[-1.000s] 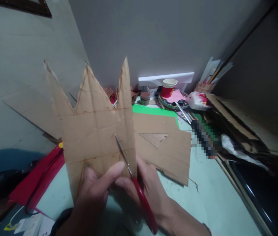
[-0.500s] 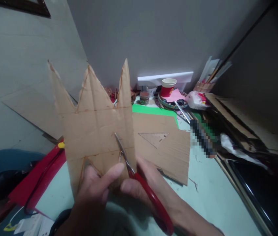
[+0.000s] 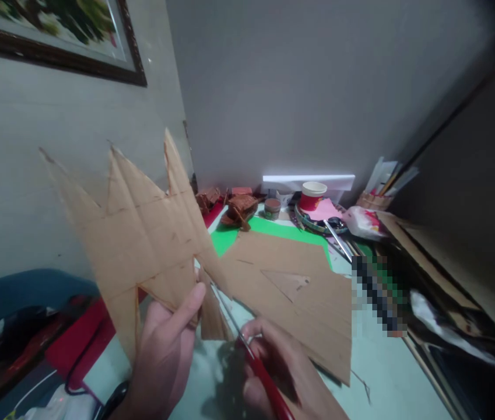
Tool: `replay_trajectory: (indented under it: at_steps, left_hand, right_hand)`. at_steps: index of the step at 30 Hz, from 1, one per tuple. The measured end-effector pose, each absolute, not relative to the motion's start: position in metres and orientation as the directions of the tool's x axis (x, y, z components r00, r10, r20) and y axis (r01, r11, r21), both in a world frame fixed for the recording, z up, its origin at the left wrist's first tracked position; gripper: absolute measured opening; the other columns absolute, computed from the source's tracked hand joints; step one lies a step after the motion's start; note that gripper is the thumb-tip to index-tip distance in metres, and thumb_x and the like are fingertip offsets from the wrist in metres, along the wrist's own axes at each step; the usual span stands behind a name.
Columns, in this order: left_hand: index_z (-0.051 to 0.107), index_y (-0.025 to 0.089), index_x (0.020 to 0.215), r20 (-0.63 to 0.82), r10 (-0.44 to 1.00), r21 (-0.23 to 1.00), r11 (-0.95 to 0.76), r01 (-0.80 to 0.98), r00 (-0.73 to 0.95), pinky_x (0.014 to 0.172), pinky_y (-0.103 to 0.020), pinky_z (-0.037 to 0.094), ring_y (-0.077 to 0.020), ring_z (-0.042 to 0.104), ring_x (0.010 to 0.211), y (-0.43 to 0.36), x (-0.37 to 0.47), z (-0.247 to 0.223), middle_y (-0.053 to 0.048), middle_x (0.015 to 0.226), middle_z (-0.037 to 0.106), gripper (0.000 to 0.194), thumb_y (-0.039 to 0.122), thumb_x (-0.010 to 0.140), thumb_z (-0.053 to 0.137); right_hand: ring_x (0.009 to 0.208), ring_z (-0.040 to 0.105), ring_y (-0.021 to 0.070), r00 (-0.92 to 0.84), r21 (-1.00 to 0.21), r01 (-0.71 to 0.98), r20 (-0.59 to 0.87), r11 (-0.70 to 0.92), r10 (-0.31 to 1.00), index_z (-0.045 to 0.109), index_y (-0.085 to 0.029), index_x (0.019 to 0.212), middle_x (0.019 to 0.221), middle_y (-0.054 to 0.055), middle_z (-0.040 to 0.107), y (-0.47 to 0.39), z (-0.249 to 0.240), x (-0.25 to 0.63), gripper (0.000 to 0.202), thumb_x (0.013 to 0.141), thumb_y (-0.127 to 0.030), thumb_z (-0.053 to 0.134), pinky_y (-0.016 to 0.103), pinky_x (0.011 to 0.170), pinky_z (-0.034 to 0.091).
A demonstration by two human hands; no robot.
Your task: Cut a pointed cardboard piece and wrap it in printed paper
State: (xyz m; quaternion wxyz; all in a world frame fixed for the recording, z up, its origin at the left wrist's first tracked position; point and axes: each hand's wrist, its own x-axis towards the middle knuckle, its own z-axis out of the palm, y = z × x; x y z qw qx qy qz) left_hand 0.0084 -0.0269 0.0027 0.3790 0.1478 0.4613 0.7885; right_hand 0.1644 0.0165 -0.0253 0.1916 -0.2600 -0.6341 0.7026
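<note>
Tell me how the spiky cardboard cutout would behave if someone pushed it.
The spiky cardboard cutout is probably light and fairly stiff: the left hand grips it low and it stands without sagging. It would likely bend along the faint creases up its face. The narrow rightmost spike may give first, as it tapers.

Pinched by the left fingers point(image 3: 192, 303), the brown cardboard point(image 3: 142, 239) rises above them, leaning left, three pointed peaks along its top and brown lines across its face. A narrow flap point(image 3: 213, 318) hangs just right of those fingers. The red-handled scissors point(image 3: 260, 367) sit in the right fingers point(image 3: 265, 333), blades slanting up-left beside the flap.
</note>
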Motion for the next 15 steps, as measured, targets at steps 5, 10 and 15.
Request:
replay_trajectory:
  at_steps: [5,10,15]
  left_hand:
    - [0.078,0.023,0.101,-0.103,0.726,0.815,-0.33,-0.476,-0.68,0.069,-0.019,0.059,-0.0154,0.073,0.077,-0.026,0.007,0.011,0.001,0.084,0.08,0.034,0.024,0.068,0.087]
    - [0.077,0.021,0.1,-0.126,0.801,0.818,-0.25,-0.518,-0.585,0.086,-0.022,0.057,-0.0193,0.072,0.097,-0.024,0.024,0.011,-0.001,0.094,0.081,0.034,0.02,0.068,0.087]
    - [0.077,0.023,0.097,-0.134,0.851,0.834,-0.181,-0.522,-0.509,0.087,-0.02,0.056,-0.0173,0.07,0.098,-0.024,0.042,0.012,0.001,0.093,0.079,0.03,0.024,0.069,0.087]
  right_hand:
    - [0.062,0.046,0.0137,-0.645,-0.995,-0.04,-0.043,-0.09,0.763,0.051,-0.022,0.097,0.07,-0.002,0.053,0.013,-0.03,0.168,0.051,0.075,-0.062,0.071,0.028,0.06,0.036]
    - [0.076,0.064,0.0198,-0.533,-0.984,-0.153,0.004,-0.092,0.846,0.045,-0.023,0.108,0.09,0.006,0.064,0.008,-0.012,0.164,0.065,0.067,-0.058,0.081,0.032,0.071,0.052]
    - [0.076,0.063,0.0173,-0.442,-0.985,-0.16,0.009,-0.069,0.897,0.046,-0.022,0.109,0.088,0.004,0.063,-0.002,-0.001,0.17,0.053,0.078,-0.052,0.076,0.03,0.073,0.053]
